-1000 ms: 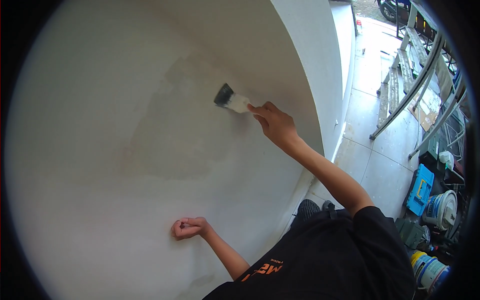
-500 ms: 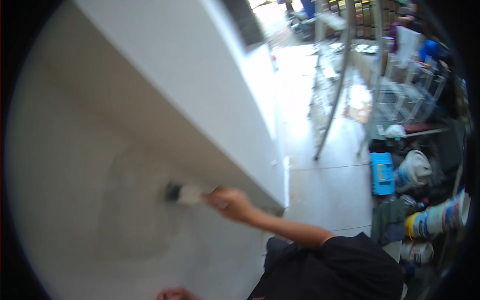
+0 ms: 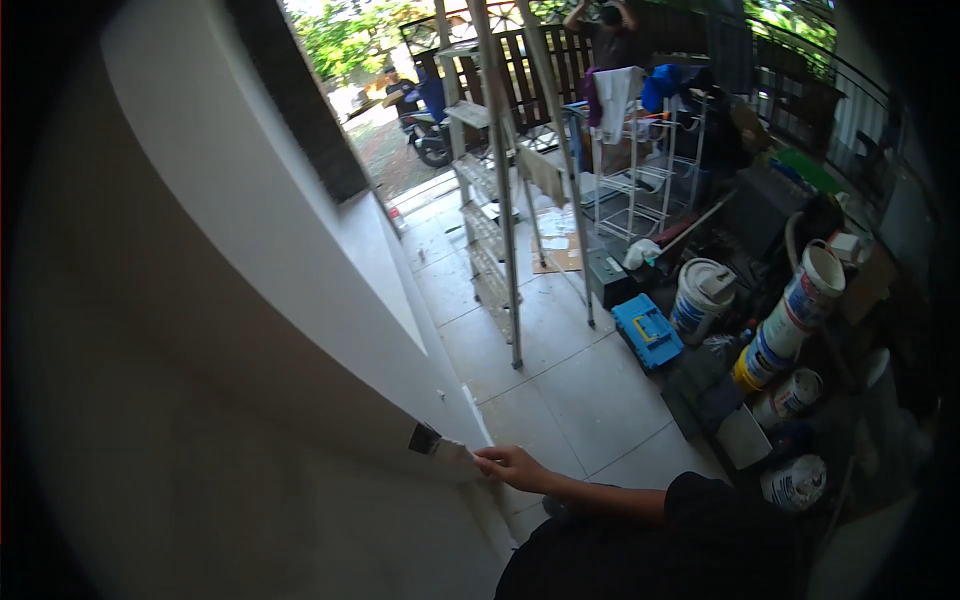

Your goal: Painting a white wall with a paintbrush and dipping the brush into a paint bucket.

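Note:
My right hand comes in from the lower right, out of a black sleeve, with its fingers closed round the handle of a paintbrush. The brush has dark bristles and a whitish, paint-smeared body. Its bristle end lies at the pale wall, close to the edge where the shaded face meets the brighter one; whether it touches cannot be told. A darker, damp-looking patch shows faintly on the shaded face. My left hand is out of view.
A metal stepladder stands on the tiled floor. To the right are a blue toolbox, several paint buckets and a white drying rack. Beyond, a person has raised arms, and a motorbike is outside.
The view has swung toward the floor and doorway. My right hand has carried the paintbrush from the shaded wall face to near its edge. My left hand has left the picture.

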### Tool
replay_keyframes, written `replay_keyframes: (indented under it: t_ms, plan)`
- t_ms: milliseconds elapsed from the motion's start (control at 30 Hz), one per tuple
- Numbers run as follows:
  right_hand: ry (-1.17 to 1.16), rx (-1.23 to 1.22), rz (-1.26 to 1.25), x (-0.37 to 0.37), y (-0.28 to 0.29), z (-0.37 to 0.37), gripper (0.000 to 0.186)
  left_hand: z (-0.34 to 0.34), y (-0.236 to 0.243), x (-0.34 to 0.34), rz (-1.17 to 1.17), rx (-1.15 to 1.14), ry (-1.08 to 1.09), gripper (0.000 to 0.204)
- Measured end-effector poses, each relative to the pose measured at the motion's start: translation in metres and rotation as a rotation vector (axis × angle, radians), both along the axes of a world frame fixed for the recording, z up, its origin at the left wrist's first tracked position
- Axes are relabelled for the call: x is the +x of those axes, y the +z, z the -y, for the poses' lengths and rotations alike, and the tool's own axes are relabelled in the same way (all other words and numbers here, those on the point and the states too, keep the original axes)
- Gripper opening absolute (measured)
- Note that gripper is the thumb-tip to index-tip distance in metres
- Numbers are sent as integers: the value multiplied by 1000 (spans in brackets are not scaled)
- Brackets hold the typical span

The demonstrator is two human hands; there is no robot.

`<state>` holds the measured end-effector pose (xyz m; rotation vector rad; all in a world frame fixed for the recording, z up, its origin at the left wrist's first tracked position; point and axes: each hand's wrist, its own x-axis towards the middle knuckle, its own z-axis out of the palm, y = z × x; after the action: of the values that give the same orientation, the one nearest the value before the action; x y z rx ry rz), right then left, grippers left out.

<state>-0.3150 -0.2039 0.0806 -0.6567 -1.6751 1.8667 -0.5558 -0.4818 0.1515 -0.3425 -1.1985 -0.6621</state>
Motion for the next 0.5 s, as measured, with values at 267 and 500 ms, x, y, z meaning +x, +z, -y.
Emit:
replay_keyframes:
  t_ms: [267, 500]
  plan:
    - [-301, -49, 170, 110, -17, 66, 35, -110, -34, 56, 230, 76, -397, 19]
    - [-799, -132, 210, 231, -41, 121, 30, -37, -53, 115, 398, 14, -301, 15]
